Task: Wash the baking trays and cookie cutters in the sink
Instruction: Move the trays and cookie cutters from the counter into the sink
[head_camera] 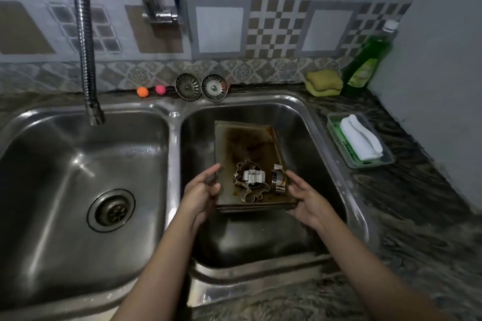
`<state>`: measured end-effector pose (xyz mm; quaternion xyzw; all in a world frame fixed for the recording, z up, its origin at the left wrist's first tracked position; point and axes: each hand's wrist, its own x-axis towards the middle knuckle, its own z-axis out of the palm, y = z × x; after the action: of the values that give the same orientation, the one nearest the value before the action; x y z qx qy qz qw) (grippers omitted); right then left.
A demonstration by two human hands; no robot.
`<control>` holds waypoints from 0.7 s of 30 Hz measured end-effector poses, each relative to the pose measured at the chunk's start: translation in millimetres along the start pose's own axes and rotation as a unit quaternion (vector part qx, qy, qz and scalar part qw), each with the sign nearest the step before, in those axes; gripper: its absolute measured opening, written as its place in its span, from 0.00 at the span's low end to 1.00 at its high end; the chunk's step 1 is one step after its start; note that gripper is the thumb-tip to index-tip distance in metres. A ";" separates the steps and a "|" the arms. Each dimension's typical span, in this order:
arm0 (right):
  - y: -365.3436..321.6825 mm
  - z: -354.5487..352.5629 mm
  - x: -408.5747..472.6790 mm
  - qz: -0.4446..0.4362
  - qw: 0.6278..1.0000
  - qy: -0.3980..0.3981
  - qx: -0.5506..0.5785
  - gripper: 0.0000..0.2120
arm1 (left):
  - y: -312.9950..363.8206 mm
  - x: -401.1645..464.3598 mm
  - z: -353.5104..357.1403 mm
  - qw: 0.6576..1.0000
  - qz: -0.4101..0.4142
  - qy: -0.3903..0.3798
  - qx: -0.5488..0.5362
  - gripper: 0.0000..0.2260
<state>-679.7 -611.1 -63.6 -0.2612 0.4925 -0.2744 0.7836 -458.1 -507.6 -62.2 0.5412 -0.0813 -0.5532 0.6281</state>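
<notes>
- A person stands at a double sink (172, 138), with both forearms coming up from the bottom of the frame toward the right basin.
- The baking trays (247, 148) sit in that right basin, a little right of centre frame. They look like a stack, since layered edges show along the near side. The far end leans up toward the back wall of the basin and the near end is held up by the hands.
- The left hand (200, 190) grips the near left edge of the trays, fingers curled round the rim and thumb on top.
- The right hand (305, 198) holds the near right corner, fingers wrapped underneath and thumb along the side. A hand on each side keeps the stack level, I'd say so that nothing slides off.
- The cookie cutters (251, 181) lie loose on the top tray near the hands: a large open outline with a smaller flower shape inside it, and a round one just beside them to the right.
- The top tray is dark with brown baked-on stains, so the scrubbing looks not yet begun.
- The flexible faucet hose (86, 41) hangs over the left basin in the upper left, with no water visible. It is well apart from the trays.
- At upper right a sponge (323, 82) and a green dish soap bottle (367, 62) stand on the counter, within reach of the right hand.
- Two sink strainers (200, 87) lean against the tiles behind the basins.
</notes>
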 end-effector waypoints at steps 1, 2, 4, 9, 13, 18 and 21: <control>-2.1 -0.8 8.5 0.017 1.000 0.005 0.007 0.21 | -1.8 8.1 2.6 1.000 -0.005 0.015 0.002 0.27; -3.1 -1.7 17.8 0.033 0.999 0.013 0.011 0.21 | -3.7 17.4 3.8 1.000 -0.008 0.026 0.009 0.27; -3.6 -2.8 34.6 0.062 0.998 0.021 0.021 0.20 | -9.2 36.3 2.9 0.998 -0.003 0.047 0.040 0.27; 0.0 -4.8 63.0 0.101 0.994 0.042 0.021 0.20 | -18.0 55.7 4.0 0.992 -0.046 0.082 0.078 0.24; 3.1 -10.2 76.1 0.094 0.991 0.069 -0.062 0.21 | -32.6 61.9 8.6 0.987 -0.086 0.114 0.078 0.23; 4.3 -15.3 93.9 0.103 0.983 0.104 -0.114 0.14 | -48.1 65.6 11.8 0.980 -0.119 0.134 0.083 0.19; 1.0 -12.7 97.0 0.061 0.980 0.151 -0.115 0.11 | -48.4 66.4 13.8 0.980 -0.085 0.157 0.085 0.18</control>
<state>-655.8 -678.8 -130.0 -0.2749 0.6481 -0.2040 0.6802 -472.3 -558.2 -126.9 0.6778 0.0173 -0.5037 0.5353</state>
